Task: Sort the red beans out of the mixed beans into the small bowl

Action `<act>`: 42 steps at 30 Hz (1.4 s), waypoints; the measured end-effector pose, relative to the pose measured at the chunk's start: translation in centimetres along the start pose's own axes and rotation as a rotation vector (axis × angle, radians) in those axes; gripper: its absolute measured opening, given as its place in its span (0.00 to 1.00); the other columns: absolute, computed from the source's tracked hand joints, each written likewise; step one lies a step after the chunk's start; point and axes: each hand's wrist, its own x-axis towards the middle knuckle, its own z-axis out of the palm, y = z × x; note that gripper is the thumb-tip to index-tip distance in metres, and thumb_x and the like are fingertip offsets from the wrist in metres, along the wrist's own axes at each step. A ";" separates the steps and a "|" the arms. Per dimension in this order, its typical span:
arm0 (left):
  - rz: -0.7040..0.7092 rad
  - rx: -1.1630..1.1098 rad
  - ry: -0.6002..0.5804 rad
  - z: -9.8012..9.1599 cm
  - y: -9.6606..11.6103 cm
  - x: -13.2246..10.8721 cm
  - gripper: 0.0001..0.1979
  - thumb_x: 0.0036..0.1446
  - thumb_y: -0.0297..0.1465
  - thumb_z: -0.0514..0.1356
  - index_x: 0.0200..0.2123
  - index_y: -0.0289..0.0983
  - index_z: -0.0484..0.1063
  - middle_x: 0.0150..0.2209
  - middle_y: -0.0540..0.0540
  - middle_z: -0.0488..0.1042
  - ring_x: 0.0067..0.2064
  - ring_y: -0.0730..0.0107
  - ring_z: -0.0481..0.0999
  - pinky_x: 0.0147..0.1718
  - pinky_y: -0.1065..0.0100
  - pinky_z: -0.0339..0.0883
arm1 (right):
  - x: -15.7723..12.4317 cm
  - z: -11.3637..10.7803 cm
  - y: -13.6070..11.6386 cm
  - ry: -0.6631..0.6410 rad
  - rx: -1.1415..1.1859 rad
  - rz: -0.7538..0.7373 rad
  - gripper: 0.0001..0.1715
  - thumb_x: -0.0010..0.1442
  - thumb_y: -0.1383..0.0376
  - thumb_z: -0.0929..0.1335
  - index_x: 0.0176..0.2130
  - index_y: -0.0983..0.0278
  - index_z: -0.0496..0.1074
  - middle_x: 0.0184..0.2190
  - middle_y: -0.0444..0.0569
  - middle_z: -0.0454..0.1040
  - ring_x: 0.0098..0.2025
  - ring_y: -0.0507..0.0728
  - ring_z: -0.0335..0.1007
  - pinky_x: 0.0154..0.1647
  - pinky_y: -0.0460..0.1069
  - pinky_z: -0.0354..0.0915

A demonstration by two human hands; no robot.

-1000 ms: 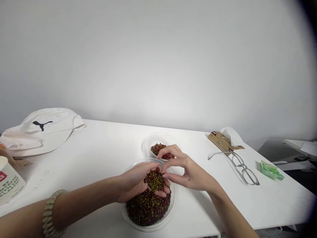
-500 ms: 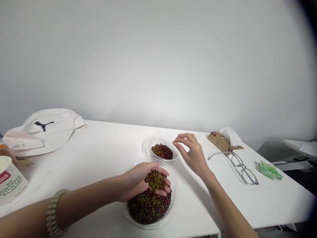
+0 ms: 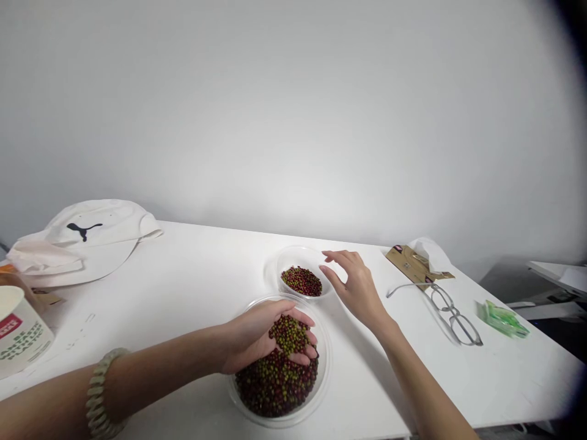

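My left hand [image 3: 266, 339], palm up and slightly cupped, holds a small heap of mixed red and green beans [image 3: 290, 335]. It rests over a large clear plastic bowl [image 3: 324, 366] filled with more of the same beans [image 3: 277, 388]. Behind that stands a smaller clear bowl [image 3: 285, 253] with a shallow layer of red and green beans [image 3: 301, 281]. My right hand [image 3: 355, 284] is at the small bowl's right rim, thumb and fingers apart, with nothing visible between them.
On the white table [image 3: 183, 263], a white cap [image 3: 101, 229] and a paper tub [image 3: 22, 333] stand at the left. To the right lie glasses [image 3: 452, 308], a brown tissue packet [image 3: 408, 263] and a green plastic wrapper [image 3: 502, 318]. A grey wall [image 3: 293, 122] rises behind.
My right hand's thumb and fingertips have parted from a pinch beside the small bowl. My left hand keeps its place with the beans.
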 end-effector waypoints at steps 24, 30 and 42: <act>0.002 0.016 -0.032 0.2 0.2 0.6 0.11 0.53 0.36 0.50 0.30 0.34 0.65 0.29 0.47 0.69 0.33 0.69 0.71 0.37 0.66 0.63 | -1.0 -0.3 -4.5 -0.519 0.366 -0.221 0.04 0.51 0.71 0.68 0.29 0.62 0.71 0.42 0.46 0.63 0.47 0.56 0.55 0.48 0.53 0.56; 0.019 0.043 -0.023 0.5 0.2 0.5 0.13 0.53 0.38 0.50 0.29 0.34 0.66 0.28 0.46 0.70 0.35 0.67 0.71 0.37 0.65 0.63 | -1.0 -0.4 -4.6 -0.546 0.348 -0.223 0.05 0.53 0.72 0.68 0.30 0.62 0.70 0.43 0.46 0.63 0.47 0.56 0.55 0.48 0.53 0.57; -0.002 0.013 0.002 0.1 0.2 -0.1 0.16 0.54 0.40 0.48 0.33 0.35 0.67 0.34 0.41 0.71 0.38 0.62 0.71 0.42 0.60 0.61 | -0.4 -0.6 -2.4 -0.182 0.239 -0.071 0.02 0.58 0.67 0.64 0.32 0.61 0.67 0.36 0.48 0.66 0.42 0.57 0.60 0.42 0.53 0.60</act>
